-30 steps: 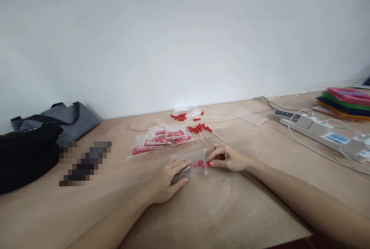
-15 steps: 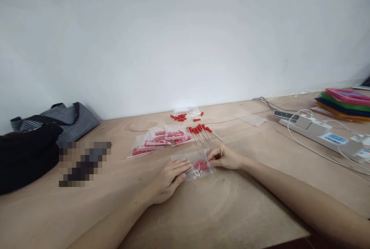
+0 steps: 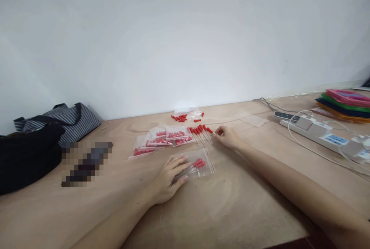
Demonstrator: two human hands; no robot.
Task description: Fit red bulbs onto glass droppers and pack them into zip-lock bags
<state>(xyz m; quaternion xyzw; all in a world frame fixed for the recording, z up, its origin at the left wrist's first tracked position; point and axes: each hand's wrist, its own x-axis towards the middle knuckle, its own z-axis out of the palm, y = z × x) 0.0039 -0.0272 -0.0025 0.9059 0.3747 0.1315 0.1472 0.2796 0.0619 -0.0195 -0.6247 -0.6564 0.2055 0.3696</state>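
My left hand (image 3: 170, 177) lies flat with its fingers apart, pressing the left part of a clear zip bag (image 3: 208, 167). Inside this bag are red-bulbed droppers (image 3: 199, 163), their stems running under my fingers. My right hand (image 3: 228, 137) is beyond the bag to the right, thumb and fingers pinched at the rightmost loose dropper (image 3: 209, 130); its red bulb shows, while its stem is hidden by the fingers. Several other loose droppers (image 3: 199, 128) lie fanned out just left of that hand, bulbs pointing away from me.
Filled zip bags (image 3: 156, 141) overlap left of the loose droppers. Red bulbs (image 3: 182, 118) lie by clear plastic near the wall. A flat clear bag (image 3: 251, 119), a power strip (image 3: 318, 133) with cables and coloured folders (image 3: 347, 104) are right; a striped bag (image 3: 83, 120) and black cloth (image 3: 31, 160) left.
My right hand has let go of the zip bag's open edge and moved away from me to the rightmost loose dropper. The left hand stays on the bag.
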